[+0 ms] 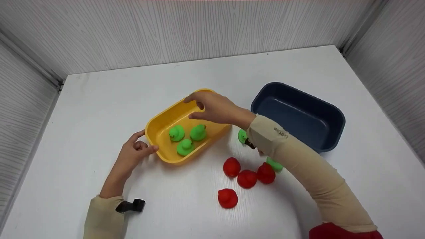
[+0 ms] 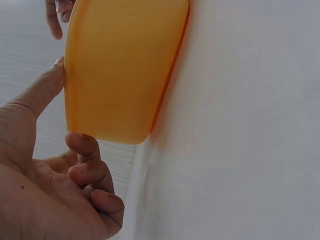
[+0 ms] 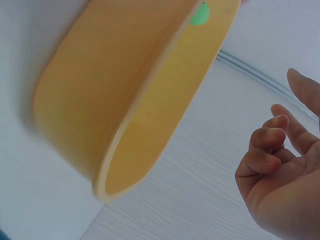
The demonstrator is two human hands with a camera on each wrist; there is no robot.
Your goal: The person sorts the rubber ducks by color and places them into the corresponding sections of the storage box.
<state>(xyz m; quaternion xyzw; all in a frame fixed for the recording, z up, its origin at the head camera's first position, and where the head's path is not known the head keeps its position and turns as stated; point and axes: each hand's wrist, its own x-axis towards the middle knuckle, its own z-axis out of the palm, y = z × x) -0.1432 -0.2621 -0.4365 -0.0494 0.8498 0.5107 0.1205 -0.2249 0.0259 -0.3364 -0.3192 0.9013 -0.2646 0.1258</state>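
Picture the white table (image 1: 99,109) as a clock, with 12 at the back wall. You have one yellow tray (image 1: 167,121), near the middle and a bit toward 9, its long side running from 8 to 2. Three green ducks (image 1: 177,133) sit in it, close together near its 6 o'clock side. One red duck (image 1: 228,198) lies alone near 6. Three more red ducks (image 1: 247,179) make a row at 5, so there are four reds. Two more green ducks (image 1: 274,164) lie outside, one near 3 and one near 4, both partly hidden by your right arm. That makes five greens you can see. One dark blue tray (image 1: 295,116) is at 2 to 3.

Your left hand (image 1: 131,154) comes in from 7. Its thumb and pointing finger pinch the yellow tray's 8 o'clock end, and the other fingers are tucked in. Your right hand (image 1: 214,108) comes in from 4 and hangs over the yellow tray. Its thumb and pointing finger are spread apart, the other fingers loosely bent, holding nothing.

Small dark letters (image 1: 281,132) mark your right sleeve (image 1: 298,156), too tiny to read surely.
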